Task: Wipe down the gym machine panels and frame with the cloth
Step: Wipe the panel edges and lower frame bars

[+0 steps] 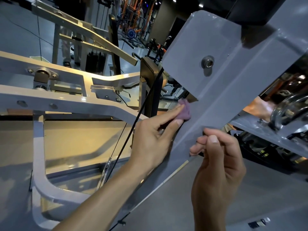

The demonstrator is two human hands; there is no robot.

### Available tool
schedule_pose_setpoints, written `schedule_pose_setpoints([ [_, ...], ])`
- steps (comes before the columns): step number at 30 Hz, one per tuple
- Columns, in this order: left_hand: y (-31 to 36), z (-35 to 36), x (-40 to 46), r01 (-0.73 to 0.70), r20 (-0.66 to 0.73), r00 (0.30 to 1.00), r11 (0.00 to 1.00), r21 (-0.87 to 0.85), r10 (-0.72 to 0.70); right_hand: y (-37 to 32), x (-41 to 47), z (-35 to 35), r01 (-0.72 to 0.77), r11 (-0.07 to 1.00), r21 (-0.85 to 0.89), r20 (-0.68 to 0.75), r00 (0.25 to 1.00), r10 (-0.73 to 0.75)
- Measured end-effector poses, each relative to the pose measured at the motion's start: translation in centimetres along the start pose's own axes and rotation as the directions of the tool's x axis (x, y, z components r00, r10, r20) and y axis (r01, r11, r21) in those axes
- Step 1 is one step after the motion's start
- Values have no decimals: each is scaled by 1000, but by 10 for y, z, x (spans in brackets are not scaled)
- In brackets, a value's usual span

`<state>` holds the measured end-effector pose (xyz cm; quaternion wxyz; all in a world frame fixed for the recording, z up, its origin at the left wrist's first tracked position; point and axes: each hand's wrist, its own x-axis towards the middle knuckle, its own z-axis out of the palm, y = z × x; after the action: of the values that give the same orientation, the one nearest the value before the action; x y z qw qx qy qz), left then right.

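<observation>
Left hand [153,137] pinches the purple cloth [184,110] against the grey panel [221,90], below its bolt [207,62]. Right hand [216,160] grips the panel's lower edge. A black cable [141,112] runs just left of the cloth.

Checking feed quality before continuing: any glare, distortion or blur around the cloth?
Head view: wide-angle bending of the grey frame; warm glare on the pale beams at left; the purple cloth under the left hand looks slightly soft; background is dim.
</observation>
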<state>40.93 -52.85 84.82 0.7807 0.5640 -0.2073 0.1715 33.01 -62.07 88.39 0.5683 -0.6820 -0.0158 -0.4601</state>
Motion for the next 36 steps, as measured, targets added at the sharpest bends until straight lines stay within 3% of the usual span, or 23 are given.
schedule_pose_setpoints([
  [7, -3, -8, -52, -98, 0, 995, 991, 89, 99, 2, 2, 1, 13, 999, 51, -12, 1000, -12],
  [13, -7, -6, -1, 0, 17, 1000, 1000, 17, 0, 3, 0, 2, 8, 1000, 19, -13, 1000, -8],
  [17, -11, -12, -26, -5, 35, 999, 998, 58, 3, -1, 2, -2, 19, 1000, -16, 13, 1000, -18],
  [21, -23, -22, -58, 1, 22, 1000, 994, 112, -4, -5, -3, -4, 205, 961, -186, 47, 979, -200],
  [25, -19, -16, -23, -45, 26, 999, 987, 156, 41, 6, -14, -3, 400, 800, -447, 85, 909, -408],
  [30, -19, -12, -20, -14, 46, 999, 994, 108, 9, 29, -25, -6, 441, 711, -547, 191, 893, -407],
  [36, -37, -23, -49, 54, 44, 997, 991, 120, -59, 36, -24, -5, 433, 715, -548, 166, 895, -414],
])
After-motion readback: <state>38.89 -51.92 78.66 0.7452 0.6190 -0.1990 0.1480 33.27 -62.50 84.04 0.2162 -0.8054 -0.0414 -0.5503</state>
